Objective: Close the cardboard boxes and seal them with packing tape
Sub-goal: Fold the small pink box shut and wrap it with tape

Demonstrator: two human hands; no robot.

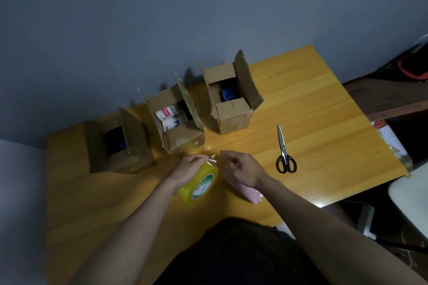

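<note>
three cardboard boxes (183, 120) sitting open at far table; left hand (188, 168) gripping tape roll (199, 184), right hand (243, 169) loosely open, reaching. risk: the freed end is likely resticking.

A yellow wooden table (312, 104) stands against a blue-grey wall (162, 18) in dim light.

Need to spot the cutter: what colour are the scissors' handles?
Black, on the scissors; head view.
</note>
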